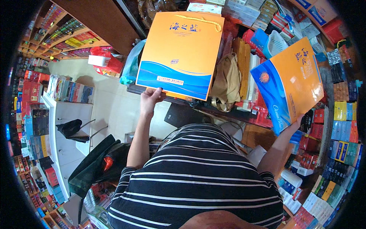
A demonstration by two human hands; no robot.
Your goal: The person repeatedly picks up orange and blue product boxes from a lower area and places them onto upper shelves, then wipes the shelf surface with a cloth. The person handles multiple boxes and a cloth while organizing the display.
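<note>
An orange and blue paper gift bag (183,51), flat and bearing printed writing, stands before me. A yellow rope handle (200,21) lies across its top. My left hand (152,100) pinches its lower edge near the left corner, thumb on the front. To the right, my right hand (296,123) grips the lower edge of a second orange and blue paper bag (291,83), which is tilted. Most of the right hand's fingers are hidden behind that bag.
Beyond the bags, a cluttered dark table (177,100) holds a beige cloth bag (227,77), folded orange bags (243,68) and a white plastic basket (276,44). Stacked boxes (341,131) line the right side. At left are a white cabinet (73,117) and a black chair (94,169).
</note>
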